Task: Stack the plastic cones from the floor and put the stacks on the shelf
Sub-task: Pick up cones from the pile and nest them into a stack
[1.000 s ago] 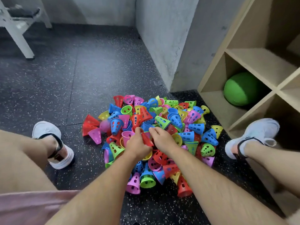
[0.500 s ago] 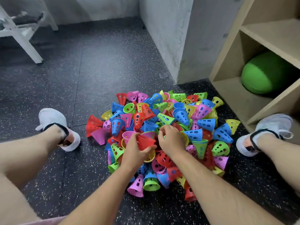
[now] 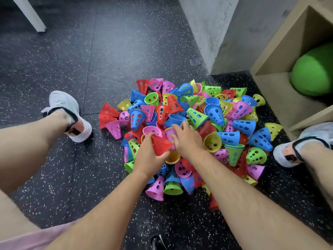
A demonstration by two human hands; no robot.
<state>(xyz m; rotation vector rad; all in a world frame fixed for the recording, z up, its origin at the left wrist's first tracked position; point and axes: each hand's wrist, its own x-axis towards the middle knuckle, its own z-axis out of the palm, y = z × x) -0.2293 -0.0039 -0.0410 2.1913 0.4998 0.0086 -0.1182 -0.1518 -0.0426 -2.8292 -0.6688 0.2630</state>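
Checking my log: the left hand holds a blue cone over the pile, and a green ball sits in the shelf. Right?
No: the head view shows the left hand holding a red cone, not blue. The green ball does sit in the shelf.

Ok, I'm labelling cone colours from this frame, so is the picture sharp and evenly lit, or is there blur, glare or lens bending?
Head view: soft, even light, no glare; the cone pile is sharp enough for colours; the red cone in the left hand looks slightly soft; wide-angle bending tilts the shelf at the right edge.
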